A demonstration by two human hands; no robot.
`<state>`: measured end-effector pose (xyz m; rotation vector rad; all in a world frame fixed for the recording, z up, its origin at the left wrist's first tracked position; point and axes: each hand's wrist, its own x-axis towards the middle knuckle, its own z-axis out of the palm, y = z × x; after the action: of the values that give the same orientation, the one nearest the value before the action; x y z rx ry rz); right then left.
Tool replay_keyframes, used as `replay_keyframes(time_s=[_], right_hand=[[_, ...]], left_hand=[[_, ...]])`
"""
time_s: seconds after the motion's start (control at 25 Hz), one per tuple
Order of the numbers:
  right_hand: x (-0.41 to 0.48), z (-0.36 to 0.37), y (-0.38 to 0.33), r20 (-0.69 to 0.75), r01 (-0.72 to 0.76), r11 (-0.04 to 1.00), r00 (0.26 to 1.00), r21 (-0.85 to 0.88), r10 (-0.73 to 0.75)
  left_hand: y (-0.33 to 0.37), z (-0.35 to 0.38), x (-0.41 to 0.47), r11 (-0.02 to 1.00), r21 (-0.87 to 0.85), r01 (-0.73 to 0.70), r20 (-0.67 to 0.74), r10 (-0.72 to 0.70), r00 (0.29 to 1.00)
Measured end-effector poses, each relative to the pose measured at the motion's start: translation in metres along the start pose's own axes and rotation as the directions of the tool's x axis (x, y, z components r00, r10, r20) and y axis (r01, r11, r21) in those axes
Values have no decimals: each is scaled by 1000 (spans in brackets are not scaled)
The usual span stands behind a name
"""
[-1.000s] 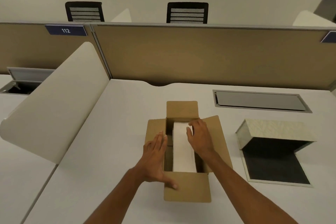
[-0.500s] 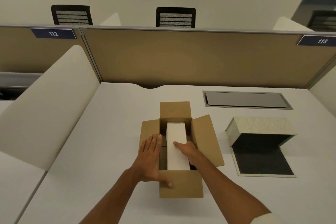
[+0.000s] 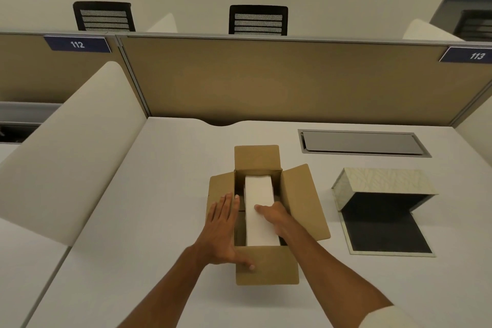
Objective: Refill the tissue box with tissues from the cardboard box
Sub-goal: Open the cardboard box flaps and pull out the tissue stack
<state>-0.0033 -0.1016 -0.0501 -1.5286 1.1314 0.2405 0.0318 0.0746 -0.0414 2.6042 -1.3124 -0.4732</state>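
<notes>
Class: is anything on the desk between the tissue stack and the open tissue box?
Nothing visible. The tissue stack sits in the cardboard box; its right flap and bare desk lie before the tissue box, which lies open.

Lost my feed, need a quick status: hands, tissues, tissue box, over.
Left hand flat on cardboard box flap. Right hand reaching in beside tissue stack, grip hidden. Tissue box open, empty, on the right. Path clear.

The cardboard box [image 3: 266, 266] stands open-topped, four flaps splayed outward. Inside it, the tissue stack [image 3: 259, 210] leaves dark gaps along both long sides; the right hand [image 3: 274, 214] fills the right gap, and the left hand [image 3: 222, 231] covers the left flap. Right of the box, bare table [image 3: 165, 221] separates it from the open tissue box [image 3: 383, 189].
</notes>
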Motion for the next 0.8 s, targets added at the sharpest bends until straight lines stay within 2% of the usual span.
replay_keyframes(time_s=[0.28, 0.44, 0.68, 0.8], right_hand=[[0, -9, -6, 111, -126, 968, 988, 217, 104], [0, -12, -10, 185, -185, 950, 973, 252, 140], [-6, -10, -11, 195, -144, 957, 976, 250, 96], [-11, -10, -10, 147, -79, 952, 989, 296, 37]], left_hand=[[-3, 3, 1, 1000, -11, 0, -4, 0, 1000], [-4, 4, 2, 1000, -7, 14, -1, -14, 1000], [-6, 3, 0, 1000, 1, 22, -13, -22, 1000], [-5, 2, 0, 1000, 10, 18, -15, -18, 1000]])
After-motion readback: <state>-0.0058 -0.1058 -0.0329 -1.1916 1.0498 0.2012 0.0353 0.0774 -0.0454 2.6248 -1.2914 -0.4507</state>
